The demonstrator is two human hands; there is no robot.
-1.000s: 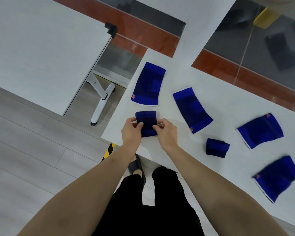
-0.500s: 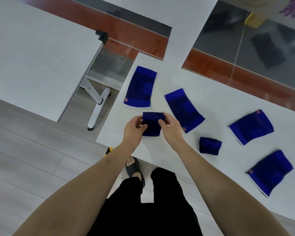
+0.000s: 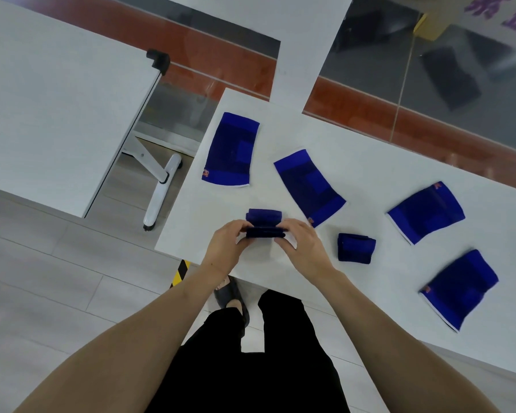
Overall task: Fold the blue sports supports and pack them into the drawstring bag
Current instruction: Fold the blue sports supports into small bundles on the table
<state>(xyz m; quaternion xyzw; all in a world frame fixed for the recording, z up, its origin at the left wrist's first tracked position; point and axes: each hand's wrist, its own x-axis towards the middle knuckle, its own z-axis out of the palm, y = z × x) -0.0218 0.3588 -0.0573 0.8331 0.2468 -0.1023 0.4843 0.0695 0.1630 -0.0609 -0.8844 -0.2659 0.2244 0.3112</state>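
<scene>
Blue knit fabric, folded into a small thick bundle, sits at centre frame btwn both hands: this folded support (image 3: pixel 264 223) rests on the white table (image 3: pixel 370 162) near its lower-left edge. Left hand (image 3: pixel 225 247) pinches the bundle's left end w/ thumb and fingertips; right hand (image 3: pixel 303 244) pinches its right end the same way. Both hands are closed on the fabric, forearms reaching in from the bottom of the frame.

Just right of the right hand, apart from it, lies a second folded bundle (image 3: pixel 356 248). Four supports lie flat and unfolded: one (image 3: pixel 231 150) above the hands, upper centre-left; one (image 3: pixel 309 186) slanting just above-right of the right hand, its lower corner near the knuckles; one (image 3: pixel 426 213) at mid right; one (image 3: pixel 459 289) at lower right, close to the table's near edge.

A second white table (image 3: pixel 57 93) fills the upper left. Person's black trousers (image 3: pixel 251 368) and a dark sandal (image 3: pixel 231 295) show below the table edge. No drawstring bag can be made out in this view.
</scene>
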